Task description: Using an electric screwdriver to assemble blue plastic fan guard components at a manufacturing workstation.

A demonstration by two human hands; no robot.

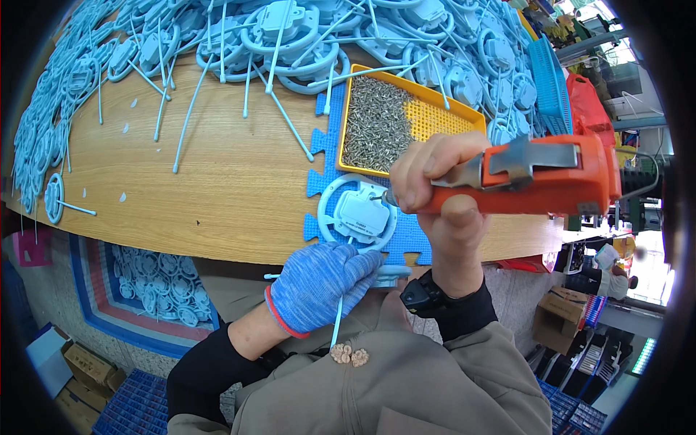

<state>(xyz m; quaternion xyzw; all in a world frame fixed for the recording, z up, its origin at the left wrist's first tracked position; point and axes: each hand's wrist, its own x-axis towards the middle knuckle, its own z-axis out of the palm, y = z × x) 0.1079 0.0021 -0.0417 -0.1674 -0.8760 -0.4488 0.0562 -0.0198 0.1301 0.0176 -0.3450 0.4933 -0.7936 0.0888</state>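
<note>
A light blue plastic wheel-shaped part (362, 215) with a box-like centre lies on a blue foam mat (415, 243) at the table's near edge. My right hand (446, 177) is wrapped round an orange power screwdriver (540, 177), its bit meeting the upper part of the wheel's centre. My left hand (322, 286), in a blue knit glove with a red cuff, is closed just below that wheel. A second light blue wheel part (393, 274) pokes out from under the gloved fingers, its thin stem hanging down past the palm. The glove hides most of it.
Behind the mat stands a yellow tray (442, 109) with a heap of small screws (377, 119). Many more wheel parts (283, 32) with thin stems pile along the far and left table. A striped bag (156, 290) of parts is below left; a blue basket (549, 83) stands far right.
</note>
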